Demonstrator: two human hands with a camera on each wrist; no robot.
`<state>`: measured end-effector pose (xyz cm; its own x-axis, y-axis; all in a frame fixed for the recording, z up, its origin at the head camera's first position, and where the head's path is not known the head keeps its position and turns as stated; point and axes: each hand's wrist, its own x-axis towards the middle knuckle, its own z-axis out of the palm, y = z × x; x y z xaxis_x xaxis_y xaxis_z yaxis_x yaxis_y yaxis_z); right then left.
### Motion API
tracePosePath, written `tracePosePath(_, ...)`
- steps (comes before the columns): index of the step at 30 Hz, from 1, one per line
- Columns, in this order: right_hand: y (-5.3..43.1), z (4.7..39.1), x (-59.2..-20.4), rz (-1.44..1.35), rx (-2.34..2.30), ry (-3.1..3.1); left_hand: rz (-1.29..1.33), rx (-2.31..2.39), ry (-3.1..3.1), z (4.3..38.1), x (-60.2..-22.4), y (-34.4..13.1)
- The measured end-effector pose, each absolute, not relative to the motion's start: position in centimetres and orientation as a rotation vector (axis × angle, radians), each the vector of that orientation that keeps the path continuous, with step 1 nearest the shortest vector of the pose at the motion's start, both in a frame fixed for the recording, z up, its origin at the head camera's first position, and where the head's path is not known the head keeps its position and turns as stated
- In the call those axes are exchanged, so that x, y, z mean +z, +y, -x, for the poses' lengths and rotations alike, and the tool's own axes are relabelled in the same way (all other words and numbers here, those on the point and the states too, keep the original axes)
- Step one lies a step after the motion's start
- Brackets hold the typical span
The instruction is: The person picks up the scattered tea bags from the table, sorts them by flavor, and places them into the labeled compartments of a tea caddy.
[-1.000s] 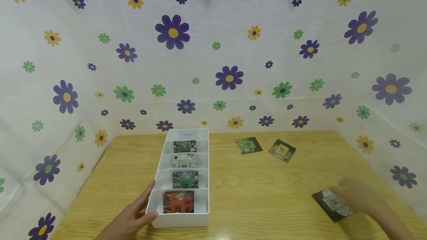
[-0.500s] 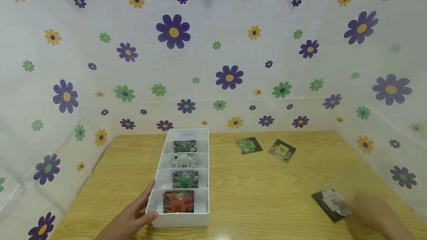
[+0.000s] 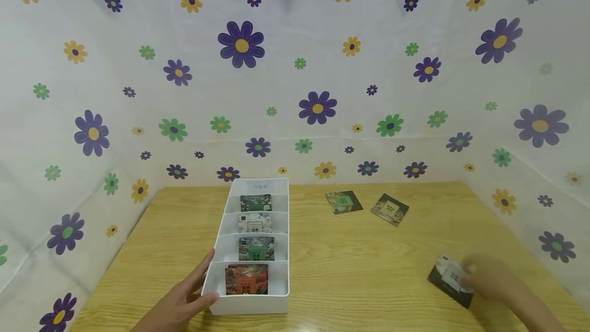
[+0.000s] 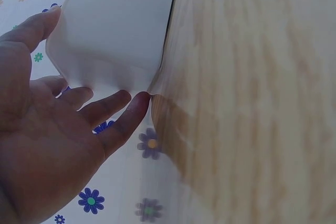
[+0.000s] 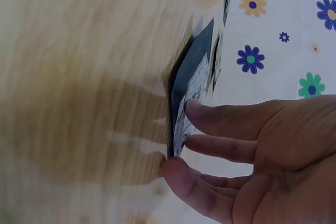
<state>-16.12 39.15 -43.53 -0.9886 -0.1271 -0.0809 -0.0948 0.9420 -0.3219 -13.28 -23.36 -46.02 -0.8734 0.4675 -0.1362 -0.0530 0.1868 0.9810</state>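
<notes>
My left hand (image 3: 180, 298) rests at the near left corner of a white divided box (image 3: 249, 305). Its fingers lie along the side and its thumb touches the front; in the left wrist view they look fairly straight. At the right, my blurred right hand (image 3: 495, 278) is at a square dark-and-white tea sachet (image 3: 454, 275). In the right wrist view, thumb and fingers pinch this sachet (image 5: 184, 85) at its near end, close to the tabletop. Inside the box stand a red sachet (image 3: 246, 279), a green-labelled one (image 3: 256, 248), a white one (image 3: 254, 223) and a dark green one (image 3: 255, 202).
Two more sachets lie flat towards the back of the wooden table (image 3: 350, 270): a green-labelled one (image 3: 343, 202) and a cream-labelled one (image 3: 390, 209). A white flower-printed sheet (image 3: 318, 76) encloses the back and both sides. A faint paper label (image 3: 260, 187) marks the box's far end.
My right hand drew back slightly, then came in to the dark-and-white sachet, which has turned and shifted a little leftward. My left hand and the box have stayed put.
</notes>
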Motion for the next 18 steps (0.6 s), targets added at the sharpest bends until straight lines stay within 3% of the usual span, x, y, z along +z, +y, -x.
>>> tracePosePath(18, 37.6, 19.4, -43.6, 0.516, -0.469, 2.976, -0.432, 1.706, 2.078, 13.4, -46.0, -23.5)
